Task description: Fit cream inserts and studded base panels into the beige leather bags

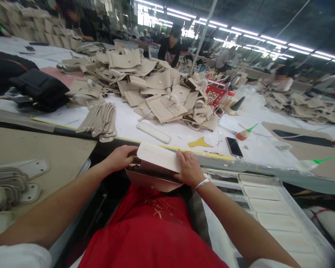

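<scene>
A beige leather bag piece with a raised pale flap is held above my lap, over a red apron. Its dark inside shows between the flap and the front panel. My left hand grips its left end, fingertips partly hidden behind the edge. At the flap's right end, my right hand is closed round the corner, thumb below and fingers on top. Just beyond, a pale strap piece lies on the white table, with a fan of beige straps to its left.
A big heap of beige bag pieces covers the table's middle. A phone, a glue bottle and a yellow scrap lie right. A black bag sits left; a rack of pale panels stands right. People sit beyond.
</scene>
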A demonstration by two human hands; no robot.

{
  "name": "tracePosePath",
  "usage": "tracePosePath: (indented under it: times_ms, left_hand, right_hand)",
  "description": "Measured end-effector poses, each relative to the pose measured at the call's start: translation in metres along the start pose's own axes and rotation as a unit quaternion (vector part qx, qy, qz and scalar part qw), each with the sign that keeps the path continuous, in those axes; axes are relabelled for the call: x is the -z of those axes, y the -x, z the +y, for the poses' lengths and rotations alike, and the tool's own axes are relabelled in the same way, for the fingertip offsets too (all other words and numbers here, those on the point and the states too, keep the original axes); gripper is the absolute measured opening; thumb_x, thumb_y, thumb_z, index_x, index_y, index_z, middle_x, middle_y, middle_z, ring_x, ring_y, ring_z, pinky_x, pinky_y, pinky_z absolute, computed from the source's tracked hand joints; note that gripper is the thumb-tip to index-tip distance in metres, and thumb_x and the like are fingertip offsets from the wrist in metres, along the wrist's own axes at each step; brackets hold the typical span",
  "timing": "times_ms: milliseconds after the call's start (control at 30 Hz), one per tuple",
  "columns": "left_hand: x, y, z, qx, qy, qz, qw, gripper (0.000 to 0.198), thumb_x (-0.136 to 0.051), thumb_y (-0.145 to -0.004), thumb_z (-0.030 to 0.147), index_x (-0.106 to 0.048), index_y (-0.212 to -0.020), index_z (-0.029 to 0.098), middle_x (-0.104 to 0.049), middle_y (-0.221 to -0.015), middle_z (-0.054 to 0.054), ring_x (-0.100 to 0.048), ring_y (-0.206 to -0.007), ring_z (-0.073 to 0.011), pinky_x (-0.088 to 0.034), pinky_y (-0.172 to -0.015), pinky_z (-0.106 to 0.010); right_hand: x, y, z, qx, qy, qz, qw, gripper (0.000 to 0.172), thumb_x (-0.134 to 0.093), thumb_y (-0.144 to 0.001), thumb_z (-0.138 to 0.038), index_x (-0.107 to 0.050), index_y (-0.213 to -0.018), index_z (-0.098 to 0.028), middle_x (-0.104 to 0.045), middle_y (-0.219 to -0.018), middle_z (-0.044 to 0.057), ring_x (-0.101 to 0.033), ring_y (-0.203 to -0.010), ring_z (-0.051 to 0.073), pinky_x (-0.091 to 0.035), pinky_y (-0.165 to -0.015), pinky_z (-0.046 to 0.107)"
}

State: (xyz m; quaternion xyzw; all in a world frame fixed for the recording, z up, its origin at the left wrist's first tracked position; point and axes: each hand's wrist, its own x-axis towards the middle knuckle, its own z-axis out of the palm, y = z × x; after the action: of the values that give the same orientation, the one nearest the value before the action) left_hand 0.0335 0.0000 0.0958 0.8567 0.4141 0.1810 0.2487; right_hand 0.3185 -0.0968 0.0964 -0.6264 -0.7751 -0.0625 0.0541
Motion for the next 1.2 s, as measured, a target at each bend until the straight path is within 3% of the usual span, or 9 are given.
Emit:
tracePosePath:
  times_ms: [167,300,600,767,867,933,1033,1100,1200]
  left_hand:
    - [-0.015,0.027,-0.017,0.161,0.28,0.175,0.93,0.043,-0.047,-0.078,0.033,-0.053,-0.113,0.01,-0.063,-0.108,-0.011,-0.057,-0.102,-0.0186,-0.04,-0.094,-0.033]
    - [-0.042,0.04,-0.02,0.202,0.349,0.194,0.894,0.053,-0.053,-0.077,0.043,-0.049,-0.118,0.01,-0.058,-0.117,-0.015,-0.054,-0.109,-0.021,-0.039,-0.097,-0.036]
    - [-0.069,0.026,-0.018,0.213,0.159,0.11,0.958,0.058,-0.059,-0.071,0.029,-0.043,-0.125,0.012,-0.051,-0.125,-0.015,-0.049,-0.113,-0.0251,-0.037,-0.098,-0.04]
    - [-0.06,0.022,-0.011,0.145,-0.052,0.127,0.98,0.061,-0.056,-0.071,0.024,-0.038,-0.129,0.013,-0.048,-0.127,-0.015,-0.043,-0.117,-0.0286,-0.034,-0.099,-0.045]
    - [-0.06,0.019,0.011,0.019,-0.115,0.118,0.986,0.034,-0.048,-0.081,0.026,-0.052,-0.112,0.016,-0.053,-0.117,-0.011,-0.046,-0.112,-0.0251,-0.035,-0.098,-0.041]
    - [-0.066,0.015,0.028,-0.077,-0.096,0.046,0.991,0.025,-0.044,-0.085,0.033,-0.057,-0.098,0.016,-0.058,-0.104,-0.009,-0.051,-0.102,-0.0212,-0.039,-0.093,-0.035]
    - [-0.076,0.012,0.046,-0.151,-0.1,-0.085,0.98,0.036,-0.048,-0.08,0.049,-0.058,-0.093,0.016,-0.059,-0.098,-0.009,-0.054,-0.094,-0.0224,-0.045,-0.082,-0.034]
    - [-0.08,0.012,0.049,-0.163,-0.126,-0.135,0.969,0.043,-0.049,-0.078,0.055,-0.057,-0.095,0.016,-0.058,-0.101,-0.01,-0.054,-0.094,-0.0241,-0.046,-0.078,-0.034]
    - [-0.08,0.011,0.043,-0.176,-0.152,-0.157,0.96,0.045,-0.047,-0.079,0.055,-0.056,-0.102,0.017,-0.057,-0.108,-0.012,-0.053,-0.098,-0.0248,-0.046,-0.079,-0.035]
  right_hand:
    - [-0.002,-0.011,-0.023,0.063,0.007,-0.006,0.998,0.091,-0.062,-0.063,-0.054,-0.027,-0.139,-0.018,-0.043,-0.12,0.015,-0.04,-0.1,0.03,-0.027,-0.084,0.039]
    - [-0.003,-0.02,-0.025,0.116,0.03,-0.023,0.993,0.083,-0.06,-0.067,-0.054,-0.03,-0.138,-0.023,-0.047,-0.11,0.012,-0.042,-0.093,0.027,-0.027,-0.08,0.038]
    - [-0.008,-0.012,-0.02,0.221,0.071,-0.082,0.969,0.076,-0.052,-0.075,-0.057,-0.031,-0.138,-0.018,-0.05,-0.097,0.013,-0.044,-0.083,0.026,-0.031,-0.068,0.035]
    - [-0.015,-0.018,-0.035,0.193,0.057,-0.132,0.971,0.067,-0.043,-0.081,-0.056,-0.032,-0.135,-0.017,-0.051,-0.101,0.016,-0.05,-0.077,0.025,-0.035,-0.062,0.033]
    - [-0.02,-0.021,-0.04,0.175,0.048,-0.154,0.971,0.067,-0.044,-0.081,-0.056,-0.033,-0.134,-0.018,-0.052,-0.103,0.017,-0.054,-0.078,0.026,-0.039,-0.061,0.033]
    - [-0.02,-0.025,-0.039,0.16,0.026,-0.17,0.972,0.068,-0.046,-0.079,-0.058,-0.034,-0.134,-0.019,-0.053,-0.105,0.017,-0.057,-0.08,0.027,-0.042,-0.063,0.034]
    - [-0.013,-0.035,-0.025,0.109,-0.079,-0.213,0.968,0.069,-0.049,-0.078,-0.057,-0.034,-0.134,-0.02,-0.056,-0.107,0.016,-0.059,-0.088,0.028,-0.045,-0.073,0.037]
    - [-0.006,-0.042,-0.004,0.026,-0.217,-0.265,0.939,0.063,-0.049,-0.082,-0.048,-0.031,-0.135,-0.019,-0.06,-0.104,0.014,-0.06,-0.089,0.025,-0.046,-0.079,0.037]
    - [0.002,-0.036,0.037,-0.159,-0.402,-0.377,0.819,0.048,-0.045,-0.086,-0.029,-0.033,-0.131,-0.016,-0.066,-0.087,0.009,-0.064,-0.072,0.017,-0.052,-0.069,0.031]
